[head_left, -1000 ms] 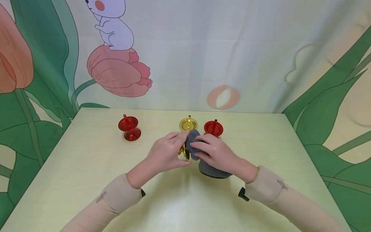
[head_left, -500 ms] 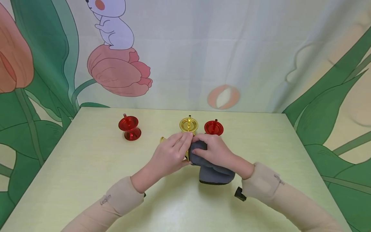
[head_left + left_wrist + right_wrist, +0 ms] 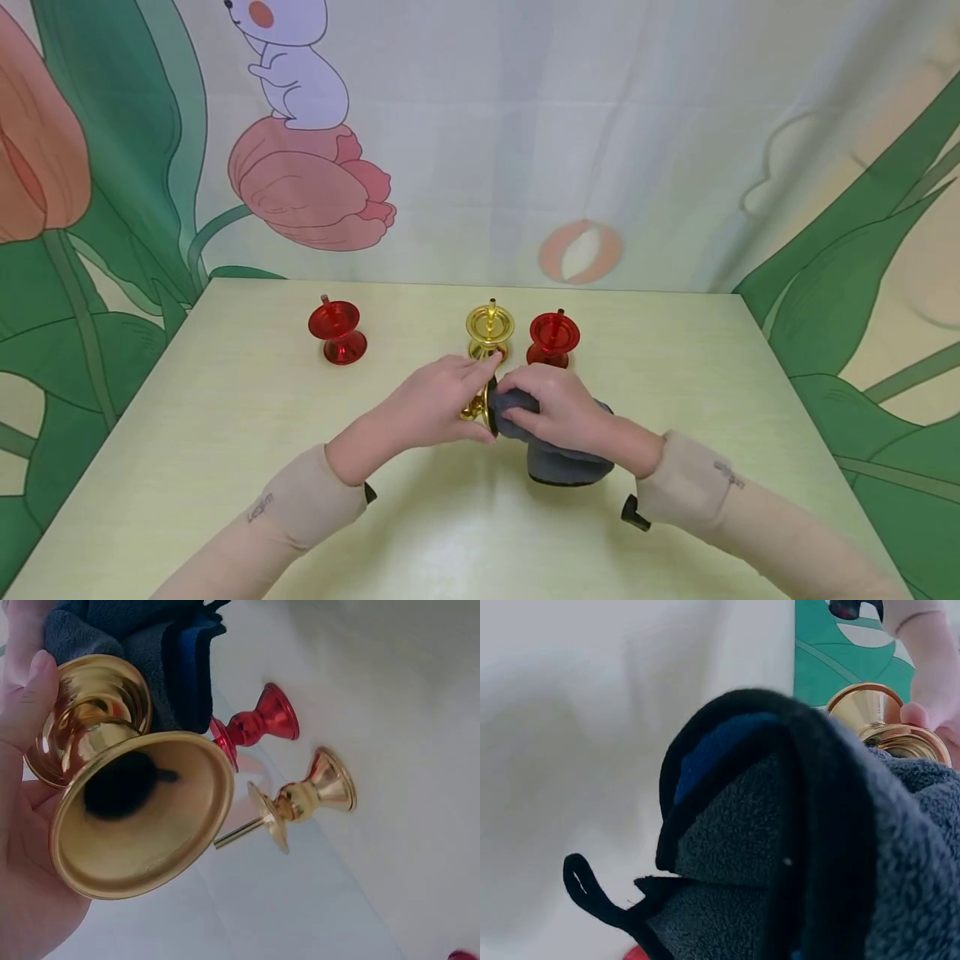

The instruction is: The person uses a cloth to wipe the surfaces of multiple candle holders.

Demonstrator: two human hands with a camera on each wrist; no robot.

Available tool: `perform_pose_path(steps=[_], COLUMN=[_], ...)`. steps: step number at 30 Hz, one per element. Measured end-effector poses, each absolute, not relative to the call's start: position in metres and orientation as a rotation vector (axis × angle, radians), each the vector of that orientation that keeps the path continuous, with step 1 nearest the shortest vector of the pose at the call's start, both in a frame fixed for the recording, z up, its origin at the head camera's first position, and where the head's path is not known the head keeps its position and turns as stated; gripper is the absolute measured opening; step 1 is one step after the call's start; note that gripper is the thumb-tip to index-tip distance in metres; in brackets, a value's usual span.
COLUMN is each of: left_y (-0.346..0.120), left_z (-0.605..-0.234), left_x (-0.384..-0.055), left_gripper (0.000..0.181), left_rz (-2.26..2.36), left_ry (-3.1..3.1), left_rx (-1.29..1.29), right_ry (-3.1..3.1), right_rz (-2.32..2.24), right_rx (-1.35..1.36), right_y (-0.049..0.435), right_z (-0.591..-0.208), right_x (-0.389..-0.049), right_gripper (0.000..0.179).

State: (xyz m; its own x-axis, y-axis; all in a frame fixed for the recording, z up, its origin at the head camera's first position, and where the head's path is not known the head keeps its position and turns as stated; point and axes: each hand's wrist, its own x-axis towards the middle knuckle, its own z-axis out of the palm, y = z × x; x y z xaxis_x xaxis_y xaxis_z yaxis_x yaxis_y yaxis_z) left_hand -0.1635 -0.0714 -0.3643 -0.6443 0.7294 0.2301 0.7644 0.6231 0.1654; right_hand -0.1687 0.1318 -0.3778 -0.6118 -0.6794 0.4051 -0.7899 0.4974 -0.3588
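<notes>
My left hand (image 3: pixel 431 404) grips a gold candle holder (image 3: pixel 169 840) lying sideways, its hollow base facing the left wrist camera. The thumb and fingers curl round it near the dish end. My right hand (image 3: pixel 566 408) pinches a bunched dark grey cloth (image 3: pixel 570 463), pressing it against the holder's dish. Folds of the cloth hang below that hand, with black edging, a blue inner side and a small loop (image 3: pixel 585 889) showing in the right wrist view. The right fingers are hidden in that view. The cloth covers part of the dish.
Just beyond my hands stand another gold candle holder (image 3: pixel 490 325) and a red candle holder (image 3: pixel 555 333), both upright. A second red candle holder (image 3: pixel 335 321) stands farther left. The pale table (image 3: pixel 202 417) ends at a printed curtain (image 3: pixel 465 142).
Both hands, the cloth and the held candle holder have shifted slightly towards me. The holder has tilted back and forth while the cloth moved over its dish. The standing holders stay put.
</notes>
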Motion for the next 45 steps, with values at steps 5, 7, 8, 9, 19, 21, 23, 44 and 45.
perform_pose_path(steps=[5, 7, 8, 9, 19, 21, 23, 44, 45], left_y=[-0.069, -0.067, -0.066, -0.065, -0.070, -0.071, -0.072, -0.072, -0.073], left_z=[-0.372, -0.376, -0.378, -0.380, -0.379, -0.375, -0.372, -0.386, -0.383], left_x=[-0.161, -0.160, -0.159, -0.159, -0.164, -0.167, -0.171, -0.164, -0.165], left_gripper=[0.090, 0.086, 0.084, 0.083, 0.087, 0.087, 0.086, 0.080, 0.080], left_rz=[-0.427, -0.321, -0.258, -0.198, -0.257, -0.335, -0.402, -0.270, -0.311], left_ry=[-2.672, -2.560, -2.494, -2.432, -2.475, -2.566, -2.654, -2.489, -2.539], left_rx=[-1.264, -1.253, -1.240, -1.224, -1.164, -1.168, -1.185, -1.127, -1.133], right_ry=[-2.658, -2.717, -2.741, -2.760, -2.757, -2.724, -2.688, -2.820, -2.816], right_rz=[0.979, 1.118, 1.188, 1.252, 1.160, 1.024, 0.924, 1.305, 1.266], right_rx=[1.164, 1.076, 1.028, 0.982, 0.983, 1.049, 1.110, 0.898, 0.923], right_y=[0.131, 0.131, 0.131, 0.131, 0.134, 0.134, 0.133, 0.130, 0.131], right_z=[-0.384, -0.383, -0.383, -0.383, -0.384, -0.384, -0.385, -0.388, -0.388], right_x=[-0.168, -0.169, -0.170, -0.171, -0.175, -0.174, -0.173, -0.180, -0.179], right_gripper=[0.019, 0.021, 0.021, 0.022, 0.020, 0.019, 0.019, 0.019, 0.018])
